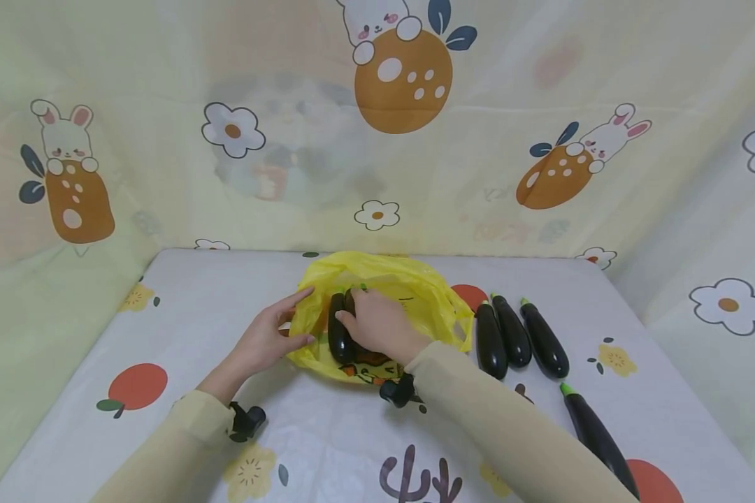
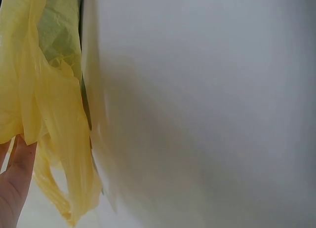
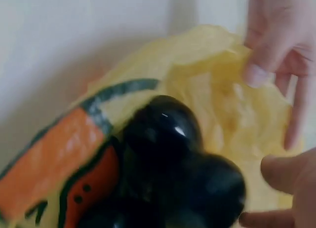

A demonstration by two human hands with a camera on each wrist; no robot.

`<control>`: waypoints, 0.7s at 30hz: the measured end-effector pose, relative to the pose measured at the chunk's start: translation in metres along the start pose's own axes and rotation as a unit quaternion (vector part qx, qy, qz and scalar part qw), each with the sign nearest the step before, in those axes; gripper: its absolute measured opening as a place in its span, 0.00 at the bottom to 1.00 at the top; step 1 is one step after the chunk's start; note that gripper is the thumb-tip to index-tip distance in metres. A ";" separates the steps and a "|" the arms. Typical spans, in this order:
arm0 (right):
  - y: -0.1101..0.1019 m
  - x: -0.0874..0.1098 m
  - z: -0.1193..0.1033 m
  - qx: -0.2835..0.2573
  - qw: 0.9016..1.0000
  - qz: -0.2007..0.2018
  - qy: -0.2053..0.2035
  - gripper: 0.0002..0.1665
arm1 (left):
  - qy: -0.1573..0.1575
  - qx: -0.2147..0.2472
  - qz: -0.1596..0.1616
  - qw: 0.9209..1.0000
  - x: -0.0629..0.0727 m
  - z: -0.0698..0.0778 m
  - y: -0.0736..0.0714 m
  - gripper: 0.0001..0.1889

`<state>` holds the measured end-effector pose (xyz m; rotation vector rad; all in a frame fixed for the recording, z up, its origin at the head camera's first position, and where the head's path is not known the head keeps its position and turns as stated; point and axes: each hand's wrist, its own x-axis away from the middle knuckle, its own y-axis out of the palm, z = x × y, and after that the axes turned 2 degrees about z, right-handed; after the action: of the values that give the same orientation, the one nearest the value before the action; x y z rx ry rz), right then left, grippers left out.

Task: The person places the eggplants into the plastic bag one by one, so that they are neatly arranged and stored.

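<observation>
1. Partway along, by all appearances: at least three glossy eggplants [image 1: 338, 335] lie inside a yellow plastic bag [image 1: 437, 286], their rounded ends visible in the right wrist view.
2. Outside, a trio of eggplants [image 1: 512, 328] rests on the tabletop [image 1: 327, 433] just right of the bag, and a fourth eggplant [image 1: 599, 434] lies nearer the person, so the job looks unfinished.
3. At the bag's left edge, the left grip [image 1: 264, 335] touches the plastic, thumb and fingers apart.
4. Inside, the right grip [image 1: 384, 321] is over the eggplants; whether it is clamped on one cannot be told.
</observation>
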<state>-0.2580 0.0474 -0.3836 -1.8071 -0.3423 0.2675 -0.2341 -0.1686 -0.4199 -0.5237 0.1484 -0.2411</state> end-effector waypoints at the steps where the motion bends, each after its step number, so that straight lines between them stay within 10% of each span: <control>1: -0.004 0.002 0.003 -0.021 1.000 -0.003 -0.009 0.36 | 0.001 0.001 0.000 1.000 0.000 0.000 0.000 0.43; 11: -0.062 0.073 0.094 -0.185 0.976 0.025 -0.115 0.28 | -0.008 0.002 -0.001 1.000 -0.001 0.000 0.001 0.43; 21: -0.095 0.164 0.232 -0.118 0.984 0.129 0.032 0.27 | 0.006 0.004 0.001 1.000 0.002 -0.003 -0.002 0.43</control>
<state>-0.1968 0.3393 -0.3521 -2.0925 -0.0942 0.3610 -0.2335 -0.1718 -0.4213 -0.5135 0.1594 -0.2421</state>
